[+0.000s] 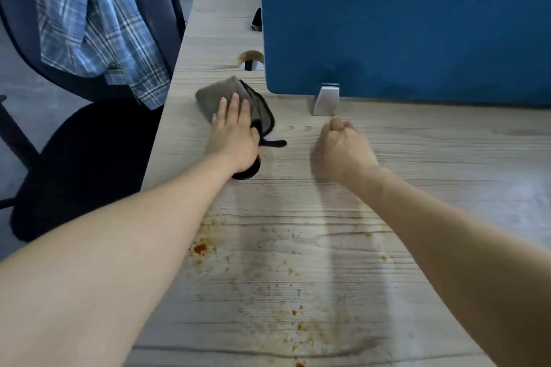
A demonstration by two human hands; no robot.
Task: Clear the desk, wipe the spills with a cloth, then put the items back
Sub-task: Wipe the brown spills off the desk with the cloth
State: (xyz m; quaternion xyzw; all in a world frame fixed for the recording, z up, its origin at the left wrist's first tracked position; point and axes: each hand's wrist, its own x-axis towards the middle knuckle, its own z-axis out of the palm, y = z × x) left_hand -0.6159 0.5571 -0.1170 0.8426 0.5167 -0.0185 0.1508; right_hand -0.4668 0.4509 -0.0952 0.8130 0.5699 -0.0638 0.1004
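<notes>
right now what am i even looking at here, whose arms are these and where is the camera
There is no machine here: these are a person's two bare arms, filmed by one wide-angle camera worn on their head, looking forward and down. The left hand lies with straight fingers on a grey cloth with a dark trim, on a pale wooden desk. The right hand is curled over the desk, and nothing shows in it. Nearer the person, orange-brown spill spots dot the wood, unwiped. A blue divider panel stands at the back on a metal foot. To the left is a dark chair with a plaid shirt hung over it.
</notes>
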